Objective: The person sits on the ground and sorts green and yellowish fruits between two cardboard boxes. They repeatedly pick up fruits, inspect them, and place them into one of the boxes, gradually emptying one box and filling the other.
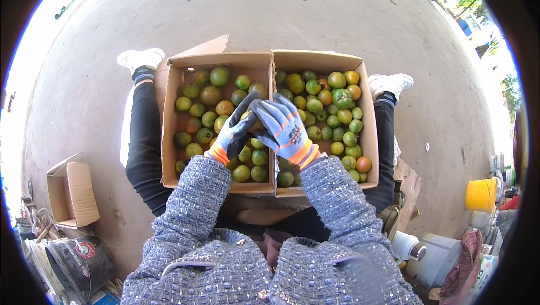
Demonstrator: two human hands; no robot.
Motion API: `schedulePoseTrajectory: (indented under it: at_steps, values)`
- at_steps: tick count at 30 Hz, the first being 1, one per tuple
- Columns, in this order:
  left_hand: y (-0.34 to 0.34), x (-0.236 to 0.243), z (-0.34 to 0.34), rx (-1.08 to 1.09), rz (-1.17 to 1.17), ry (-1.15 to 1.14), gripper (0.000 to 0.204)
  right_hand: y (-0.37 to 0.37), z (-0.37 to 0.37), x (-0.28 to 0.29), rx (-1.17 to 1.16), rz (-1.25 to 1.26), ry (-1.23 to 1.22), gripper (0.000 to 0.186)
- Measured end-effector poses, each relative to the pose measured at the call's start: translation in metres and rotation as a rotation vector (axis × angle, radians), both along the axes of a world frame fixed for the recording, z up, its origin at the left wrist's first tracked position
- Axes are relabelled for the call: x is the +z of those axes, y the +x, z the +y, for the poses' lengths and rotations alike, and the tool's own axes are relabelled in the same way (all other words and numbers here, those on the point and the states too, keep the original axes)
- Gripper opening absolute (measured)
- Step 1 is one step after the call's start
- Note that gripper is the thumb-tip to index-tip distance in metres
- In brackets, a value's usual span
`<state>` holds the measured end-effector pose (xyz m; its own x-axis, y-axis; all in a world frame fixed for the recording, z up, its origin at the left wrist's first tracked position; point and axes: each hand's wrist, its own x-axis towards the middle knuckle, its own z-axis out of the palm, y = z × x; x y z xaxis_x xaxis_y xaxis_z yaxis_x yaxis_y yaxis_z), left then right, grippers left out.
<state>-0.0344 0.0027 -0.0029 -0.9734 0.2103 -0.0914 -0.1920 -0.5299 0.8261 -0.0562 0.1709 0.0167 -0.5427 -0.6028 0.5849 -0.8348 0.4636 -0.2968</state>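
Note:
Two open cardboard boxes stand side by side between my legs, a left box (220, 188) and a right box (368, 130). Both hold many green and orange-tinged tomatoes (210, 96). My left hand (232, 132), in a grey and orange work glove with dark fingers, is closed around a yellowish-green tomato (246, 115) over the inner side of the left box. From the right, my right hand (287, 129), gloved alike, reaches across the shared wall and closes on the same tomato, its fingertips meeting the left ones. Fingers hide most of that tomato.
A smaller open carton (81, 192) lies on the concrete floor at left, above a black bucket (84, 265). On the right are a yellow bucket (481, 193), a white flask (406, 245) and a translucent container (433, 257). My outstretched legs flank the boxes.

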Motion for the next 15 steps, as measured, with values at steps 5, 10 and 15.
schedulePoseTrajectory:
  at_steps: [5, 10, 15]
  values:
    - [-0.013, -0.016, -0.020, 0.078, -0.297, 0.128, 0.053, -0.017, 0.012, -0.008, -0.295, 0.099, -0.111, 0.062]
    - [-0.025, 0.000, -0.012, 0.133, 0.052, 0.252, 0.060, -0.031, 0.031, -0.031, -0.493, 0.075, -0.168, 0.058]
    - [-0.023, -0.021, -0.020, 0.075, 0.083, 0.209, 0.068, -0.034, 0.035, -0.038, -0.658, 0.095, -0.006, 0.057]
